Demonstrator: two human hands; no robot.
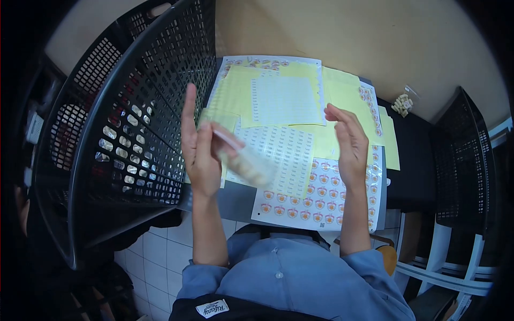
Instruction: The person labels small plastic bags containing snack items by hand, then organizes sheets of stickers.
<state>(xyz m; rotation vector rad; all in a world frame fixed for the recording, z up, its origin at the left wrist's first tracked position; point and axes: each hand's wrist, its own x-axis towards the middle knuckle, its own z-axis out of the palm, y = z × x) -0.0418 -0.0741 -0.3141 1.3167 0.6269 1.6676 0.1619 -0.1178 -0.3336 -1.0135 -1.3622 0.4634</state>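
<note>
My left hand (202, 147) is closed on the top of a clear plastic pouch (247, 167), its index finger stretched upward. The pouch tilts down to the right, smeared by motion, with pale pieces in its lower part. My right hand (350, 150) hovers over the sheets to the right, fingers slightly curved and apart, holding nothing that shows. Below the hands lie a sheet of small printed text labels (284, 142), a white label sheet (286, 99) on yellow backing paper (238, 88), and a sheet of round orange-and-white stickers (308, 206).
A tall black perforated basket (155, 101) holding shiny packets stands close on my left. Another pouch of pale pieces (402, 103) lies at the back right, on a black surface (409, 166). A second black basket (466, 160) stands at far right. The wall (364, 37) bounds the back.
</note>
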